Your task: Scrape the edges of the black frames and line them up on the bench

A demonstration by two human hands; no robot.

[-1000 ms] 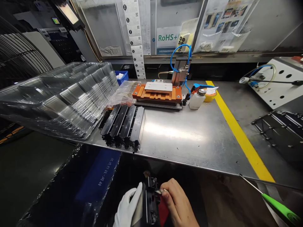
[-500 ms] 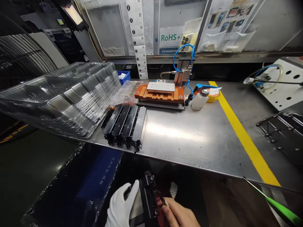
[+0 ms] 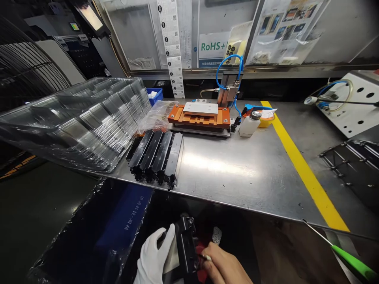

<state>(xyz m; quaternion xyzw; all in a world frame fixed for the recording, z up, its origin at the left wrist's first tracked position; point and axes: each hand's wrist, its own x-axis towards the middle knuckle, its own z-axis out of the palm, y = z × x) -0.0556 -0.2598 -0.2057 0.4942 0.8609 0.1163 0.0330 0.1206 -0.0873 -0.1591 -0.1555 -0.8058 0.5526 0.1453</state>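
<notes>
held below the near edge of the steel worktop: a long black plastic part, stood on end and clamped in the white-gloved left hand, thumb and fingers closed round its flank. bare right hand pinched shut on a thin white-tipped swab, tip touching or just beside the part's red-backed side. four more black parts lay side by side at the worktop's near edge, overhanging slightly, just beside a tilted stack of clear plastic trays. farther back stood an orange fixture with blue air hoses, a small white bottle near it, and a yellow stripe down the right side. judged risky: part gripped in mid-air off the worktop, so a slack glove grip could drop it to the dark floor; swab pressed too hard might bend or shed fibres into the recesses; overhanging row could be knocked off by a rising elbow; leaning tray stack looked liable to slide. readable: "rohs+" in green on a white sign on the back panel, small chinese print beneath too fine to read; a strip of qr-code labels hanging beside it; white chinese characters on the blue bag under the worktop, too blurred to read.
</notes>
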